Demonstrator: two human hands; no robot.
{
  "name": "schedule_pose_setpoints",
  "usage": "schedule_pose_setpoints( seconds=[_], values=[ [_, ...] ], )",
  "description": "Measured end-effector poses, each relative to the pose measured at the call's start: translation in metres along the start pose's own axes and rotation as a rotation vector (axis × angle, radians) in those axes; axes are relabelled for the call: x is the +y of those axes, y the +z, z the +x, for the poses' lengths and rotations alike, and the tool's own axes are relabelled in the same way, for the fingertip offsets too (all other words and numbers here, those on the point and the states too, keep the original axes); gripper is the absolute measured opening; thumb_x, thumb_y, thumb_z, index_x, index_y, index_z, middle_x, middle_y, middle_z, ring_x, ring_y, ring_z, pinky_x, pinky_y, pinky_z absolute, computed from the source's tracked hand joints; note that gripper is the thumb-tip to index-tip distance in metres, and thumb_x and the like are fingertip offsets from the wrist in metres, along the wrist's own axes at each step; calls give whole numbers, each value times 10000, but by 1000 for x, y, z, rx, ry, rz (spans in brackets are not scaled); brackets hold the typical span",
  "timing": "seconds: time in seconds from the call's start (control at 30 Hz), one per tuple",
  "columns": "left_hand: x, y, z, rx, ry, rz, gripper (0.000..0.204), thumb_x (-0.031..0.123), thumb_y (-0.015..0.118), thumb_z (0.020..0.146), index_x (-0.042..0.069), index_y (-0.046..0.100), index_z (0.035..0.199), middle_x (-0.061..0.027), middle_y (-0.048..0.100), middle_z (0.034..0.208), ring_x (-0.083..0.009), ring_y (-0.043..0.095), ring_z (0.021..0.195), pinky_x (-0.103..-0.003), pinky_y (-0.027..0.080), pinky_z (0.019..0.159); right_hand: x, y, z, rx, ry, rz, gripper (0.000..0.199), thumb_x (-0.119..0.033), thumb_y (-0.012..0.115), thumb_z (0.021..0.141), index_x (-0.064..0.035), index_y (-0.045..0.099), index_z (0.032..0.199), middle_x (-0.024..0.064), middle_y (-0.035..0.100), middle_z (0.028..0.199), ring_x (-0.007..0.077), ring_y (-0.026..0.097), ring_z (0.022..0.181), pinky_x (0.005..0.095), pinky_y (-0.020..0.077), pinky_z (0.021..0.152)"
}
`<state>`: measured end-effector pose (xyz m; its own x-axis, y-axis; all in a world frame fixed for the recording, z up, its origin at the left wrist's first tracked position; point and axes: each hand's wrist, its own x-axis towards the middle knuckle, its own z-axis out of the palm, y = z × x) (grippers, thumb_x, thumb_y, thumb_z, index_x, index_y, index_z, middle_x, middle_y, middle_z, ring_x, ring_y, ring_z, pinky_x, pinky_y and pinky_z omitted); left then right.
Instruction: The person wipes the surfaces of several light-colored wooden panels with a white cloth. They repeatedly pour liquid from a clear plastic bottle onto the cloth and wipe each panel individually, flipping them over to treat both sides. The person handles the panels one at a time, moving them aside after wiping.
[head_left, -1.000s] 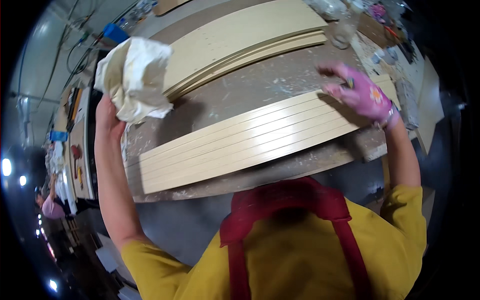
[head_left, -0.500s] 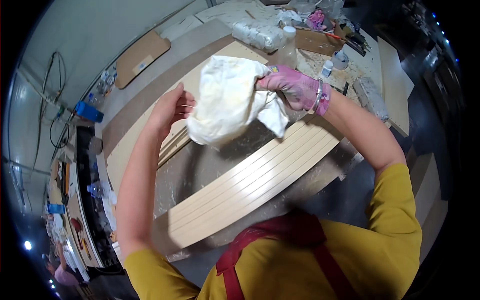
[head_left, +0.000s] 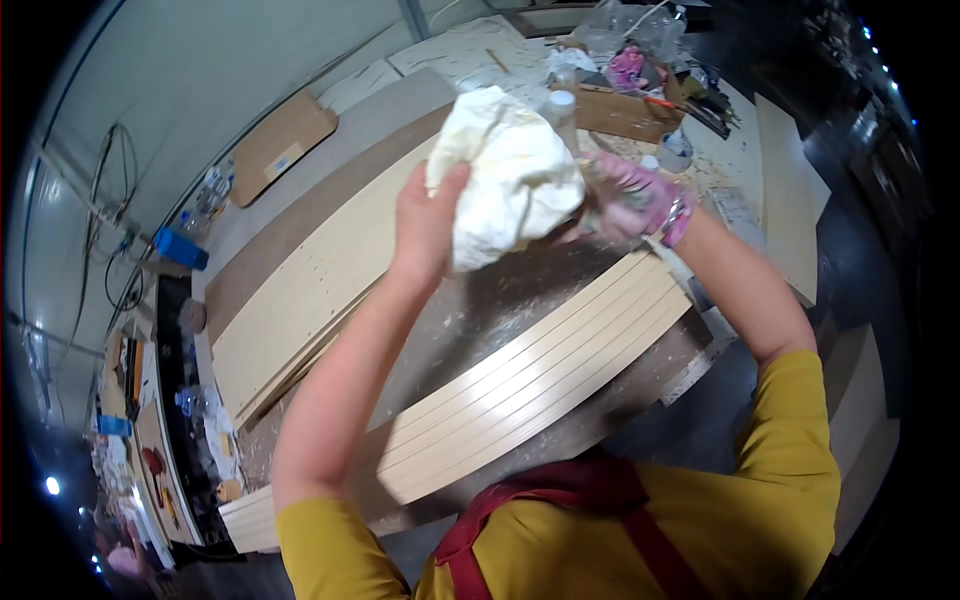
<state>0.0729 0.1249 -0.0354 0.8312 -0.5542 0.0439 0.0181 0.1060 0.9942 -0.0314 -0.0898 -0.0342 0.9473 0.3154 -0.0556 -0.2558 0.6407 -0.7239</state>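
Note:
I hold a bunched white cloth (head_left: 510,175) up in front of me with both hands, above the dusty worktop (head_left: 480,310). My bare left hand (head_left: 425,220) grips its left side from below. On the cloth's right lower edge is my right hand (head_left: 630,200), in a stained pink glove, its fingers closed on the fabric. Below the cloth, a row of long cream strips (head_left: 540,380) lies side by side across the worktop. A stack of wider cream panels (head_left: 310,300) rests further left.
Just behind the cloth stands a clear bottle with a white cap (head_left: 562,108). Beyond it sit a cardboard box (head_left: 620,110) full of clutter and a small tub (head_left: 675,150). A brown board (head_left: 280,145) lies at the back left. Shelves with tools (head_left: 160,420) line the left side.
A second ago my left hand alone held the cloth while my right rested on the strips. My right hand then came to the cloth, and both hands have bunched it up tighter.

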Motion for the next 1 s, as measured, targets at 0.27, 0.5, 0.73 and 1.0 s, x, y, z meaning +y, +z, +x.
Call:
schedule_pose_setpoints(
  seconds=[0.27, 0.5, 0.73, 1.0],
  values=[
    [-29, 26, 65, -102, -140, -10, 302, 280, 609, 920, 111, 551, 1164, 18, 576, 954, -91, 558, 831, -267, 468, 767, -90, -22, -12, 387, -503, -465, 309, -199, 673, 842, -28, 627, 1095, 67, 654, 1015, 166, 633, 988, 321, 557, 830],
    [-75, 54, 93, -202, -270, 253, 466, 271, 620, 890, 102, 442, 1286, -31, 567, 1044, -121, 557, 911, -311, 456, 809, -132, -90, 34, 619, -986, -1855, 430, -298, 641, 787, -82, 580, 1154, 104, 589, 1152, 239, 564, 1065, 337, 458, 906],
    [-147, 67, 131, -172, -157, 475, 811, 231, 694, 805, 29, 215, 1427, -140, 538, 1161, -209, 552, 992, -355, 483, 836, -61, -118, 74, 498, -557, -1865, 608, -278, 741, 706, -126, 492, 1240, 176, 500, 1234, 374, 534, 1122, 434, 434, 949],
    [-184, 99, 122, -148, 132, 653, 1075, 271, 837, 618, -56, 189, 1411, -290, 457, 1303, -413, 454, 1228, -434, 387, 1033, -72, -171, 96, 403, -682, -1950, 631, -114, 710, 682, -65, 483, 1269, 151, 514, 1269, 312, 471, 1225, 363, 367, 1043]
  ],
)
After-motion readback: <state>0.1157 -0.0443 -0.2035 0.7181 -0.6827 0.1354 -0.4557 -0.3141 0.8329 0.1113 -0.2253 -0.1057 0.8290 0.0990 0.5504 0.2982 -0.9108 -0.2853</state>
